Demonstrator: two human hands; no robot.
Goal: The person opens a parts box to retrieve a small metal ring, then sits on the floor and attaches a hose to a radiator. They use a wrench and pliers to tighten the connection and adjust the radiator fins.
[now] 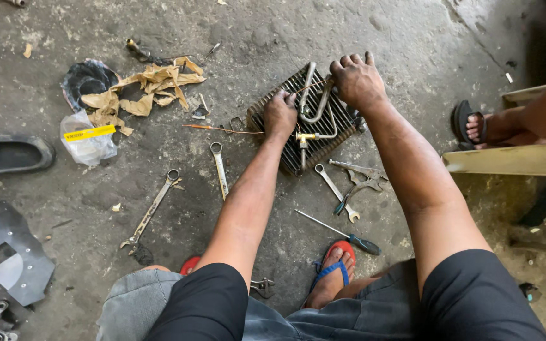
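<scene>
Foot in red sandal nearest, screwdriver beside it. Left hand, arm outstretched, fingers curled gripping near edge of finned coil on floor. Right hand, knuckles up, fingers clenched on metal tube atop coil.

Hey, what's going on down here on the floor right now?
A person is squatting on a concrete floor over a finned metal coil unit with bent pipes. The left hand presses on its left edge, and the right hand grips near the pipes at its top. Loose tools lie around it: several wrenches, pliers and a screwdriver. Torn brown paper and a plastic bag lie to the left. Another person's sandalled foot shows at the right.
</scene>
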